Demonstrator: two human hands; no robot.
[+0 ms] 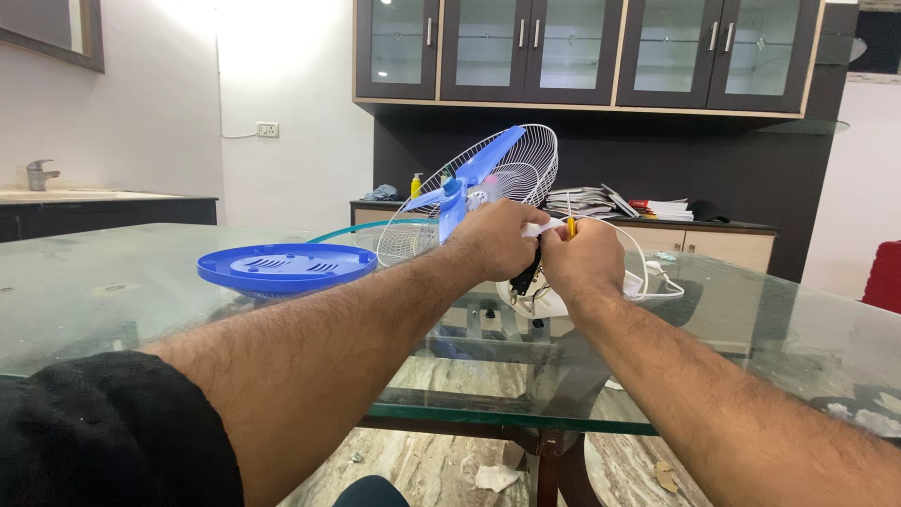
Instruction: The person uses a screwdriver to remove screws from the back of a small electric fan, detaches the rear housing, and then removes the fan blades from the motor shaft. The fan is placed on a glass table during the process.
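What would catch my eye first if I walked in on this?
Most likely the blue fan blades and white wire guard, at the middle of the glass table. Both hands, left hand and right hand, grip the fan's back just before them. A blue round cover lies to the left.

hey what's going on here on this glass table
A person is working on a partly taken-apart table fan on a glass table. Both hands are closed together at the fan's motor end: the left hand and the right hand, which has a small yellow-handled tool poking up. The blue blades and the white wire grille sit just behind the hands. A blue round cover lies to the left, and a white cord trails to the right.
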